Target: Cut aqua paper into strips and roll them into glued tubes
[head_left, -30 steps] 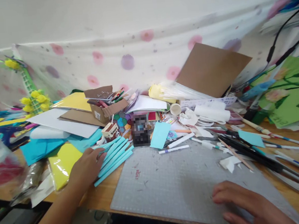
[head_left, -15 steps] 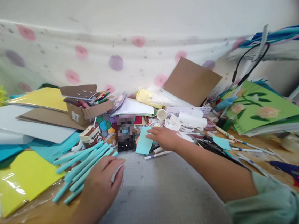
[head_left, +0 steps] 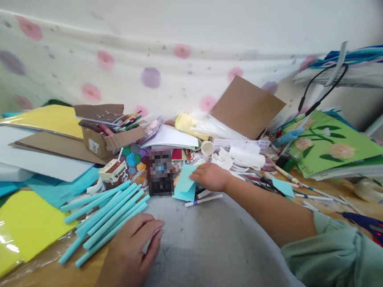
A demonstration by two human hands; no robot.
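Observation:
My right hand (head_left: 211, 177) is closed on the edge of a small light-blue sheet of paper (head_left: 185, 178), pinched between thumb and fingers. That sheet is tilted up over a second light-blue piece of paper (head_left: 189, 193) lying at the back edge of the grey cutting mat (head_left: 214, 248). My left hand (head_left: 137, 248) rests at the mat's left side, loosely curled, with a gap between thumb and forefinger and nothing visible in it. Beside it lies a bundle of light-blue rolled paper tubes (head_left: 109, 217). A white marker (head_left: 203, 200) is just below the papers.
A phone with a blurred screen (head_left: 160, 173) stands behind the mat. Left are a milk-carton-shaped box (head_left: 113, 172), a cardboard box of pens (head_left: 97, 142) and yellow sheets (head_left: 27, 225). Right are a blue glue gun (head_left: 380, 229), a tape roll (head_left: 371, 189) and a green flower picture (head_left: 335, 144).
My right hand has gone from lying over the light-blue paper to pinching a sheet and lifting it, baring another beneath. My left hand stays near the mat; the view has shifted slightly.

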